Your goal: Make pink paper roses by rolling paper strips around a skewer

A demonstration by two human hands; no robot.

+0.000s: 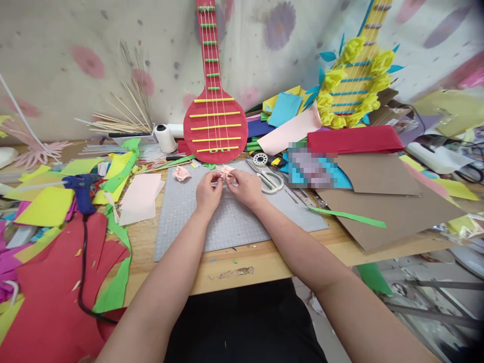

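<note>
Over the grey cutting mat (179, 222), my left hand (209, 192) and my right hand (246, 187) meet with fingertips pinched together. Between them is a small piece of pale pink crepe paper (227, 170), partly hidden by the fingers. A crumpled pink paper flower (182, 174) lies on the mat to the left of my hands. Just right of my right hand rest white-handled scissors (273, 182). Behind the mat stands a red paper lute (216, 118) with yellow and green strips and white strings, leaning on the wall.
A blue glue gun (83, 194) with a black cord sits at left among red paper (56, 282) and pink sheets (140, 199). Brown cardboard (393, 217) covers the right side. At the back are a thread spool (165, 138) and a yellow flowered lute (350, 88).
</note>
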